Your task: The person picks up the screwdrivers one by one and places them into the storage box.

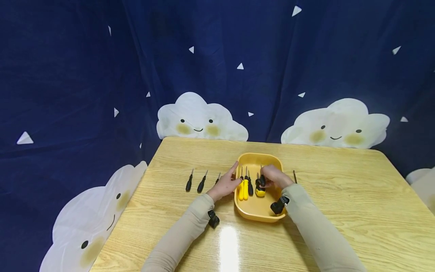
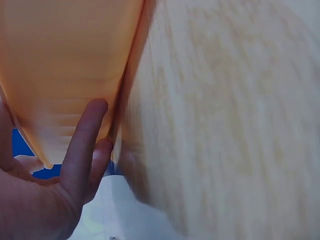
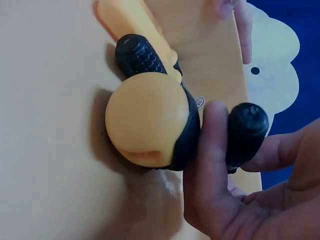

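Observation:
In the head view, my right hand (image 1: 273, 176) is inside the yellow plastic tray (image 1: 253, 218), pinching a screwdriver by its black handle (image 3: 247, 131) between thumb and fingers. Its fingers are against a stubby yellow-and-black screwdriver (image 1: 260, 192) lying in the tray. Left of that lie a black-handled screwdriver (image 1: 250, 189) and two yellow-handled screwdrivers (image 1: 246, 190), side by side. My left hand (image 1: 224, 186) holds the tray's left side, its thumb over the rim and its fingers (image 2: 82, 145) along the outer wall.
On the wooden table (image 1: 190, 158) left of the tray lie a black screwdriver (image 1: 188, 184), another black screwdriver (image 1: 201, 185) and a third (image 1: 218, 178), partly hidden by the left hand. A thin dark shaft (image 1: 295, 176) shows right of the tray, behind the right forearm.

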`<action>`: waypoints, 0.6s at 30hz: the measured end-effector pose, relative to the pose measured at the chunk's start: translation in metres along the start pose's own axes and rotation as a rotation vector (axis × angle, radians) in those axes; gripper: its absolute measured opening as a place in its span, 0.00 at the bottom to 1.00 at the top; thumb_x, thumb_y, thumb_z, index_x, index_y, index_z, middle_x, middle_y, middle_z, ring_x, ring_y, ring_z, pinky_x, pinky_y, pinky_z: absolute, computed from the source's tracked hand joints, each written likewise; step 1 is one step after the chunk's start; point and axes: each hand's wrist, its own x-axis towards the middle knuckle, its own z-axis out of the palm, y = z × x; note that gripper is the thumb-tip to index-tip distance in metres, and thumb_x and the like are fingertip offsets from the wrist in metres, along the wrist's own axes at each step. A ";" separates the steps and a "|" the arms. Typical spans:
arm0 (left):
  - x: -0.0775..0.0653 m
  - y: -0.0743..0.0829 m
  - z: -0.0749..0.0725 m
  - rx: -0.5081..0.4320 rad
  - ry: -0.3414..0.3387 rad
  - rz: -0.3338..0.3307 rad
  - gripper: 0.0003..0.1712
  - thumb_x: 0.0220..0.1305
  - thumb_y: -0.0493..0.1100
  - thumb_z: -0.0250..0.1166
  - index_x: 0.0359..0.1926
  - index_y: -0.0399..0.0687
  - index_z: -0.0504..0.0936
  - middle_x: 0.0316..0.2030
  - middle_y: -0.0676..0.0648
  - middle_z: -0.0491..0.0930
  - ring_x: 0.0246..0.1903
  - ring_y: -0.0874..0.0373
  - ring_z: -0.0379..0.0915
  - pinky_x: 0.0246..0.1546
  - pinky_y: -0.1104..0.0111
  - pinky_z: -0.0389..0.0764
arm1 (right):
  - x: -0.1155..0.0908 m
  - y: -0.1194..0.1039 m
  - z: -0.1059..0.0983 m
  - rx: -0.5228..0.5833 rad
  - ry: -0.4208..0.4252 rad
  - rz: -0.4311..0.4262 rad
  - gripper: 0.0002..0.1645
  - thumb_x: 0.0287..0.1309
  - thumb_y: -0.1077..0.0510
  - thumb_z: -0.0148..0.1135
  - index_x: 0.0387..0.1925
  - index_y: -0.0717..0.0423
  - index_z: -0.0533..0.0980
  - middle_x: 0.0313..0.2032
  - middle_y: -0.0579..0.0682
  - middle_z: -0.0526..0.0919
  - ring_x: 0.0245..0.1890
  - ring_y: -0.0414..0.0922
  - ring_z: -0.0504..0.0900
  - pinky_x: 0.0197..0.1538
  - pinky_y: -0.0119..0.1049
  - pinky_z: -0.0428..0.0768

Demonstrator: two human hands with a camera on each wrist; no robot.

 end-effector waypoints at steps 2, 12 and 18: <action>0.000 0.000 0.000 0.005 0.002 -0.002 0.43 0.67 0.43 0.55 0.75 0.67 0.43 0.52 0.36 0.73 0.39 0.54 0.76 0.27 0.65 0.83 | 0.000 0.000 0.000 -0.005 0.004 0.014 0.16 0.54 0.68 0.39 0.38 0.76 0.69 0.18 0.54 0.71 0.17 0.46 0.78 0.23 0.36 0.83; 0.000 -0.001 0.001 -0.013 0.000 -0.015 0.43 0.67 0.44 0.55 0.74 0.68 0.43 0.55 0.35 0.71 0.37 0.53 0.77 0.26 0.64 0.84 | -0.001 0.002 0.001 -0.040 0.010 0.030 0.17 0.54 0.67 0.38 0.42 0.76 0.67 0.20 0.53 0.70 0.17 0.45 0.78 0.22 0.33 0.82; 0.001 -0.001 0.001 -0.007 0.001 -0.011 0.42 0.67 0.44 0.56 0.74 0.68 0.43 0.56 0.35 0.70 0.37 0.53 0.78 0.26 0.64 0.84 | 0.001 0.003 0.001 -0.057 -0.005 0.023 0.14 0.54 0.67 0.38 0.37 0.73 0.68 0.17 0.51 0.68 0.15 0.43 0.75 0.20 0.32 0.81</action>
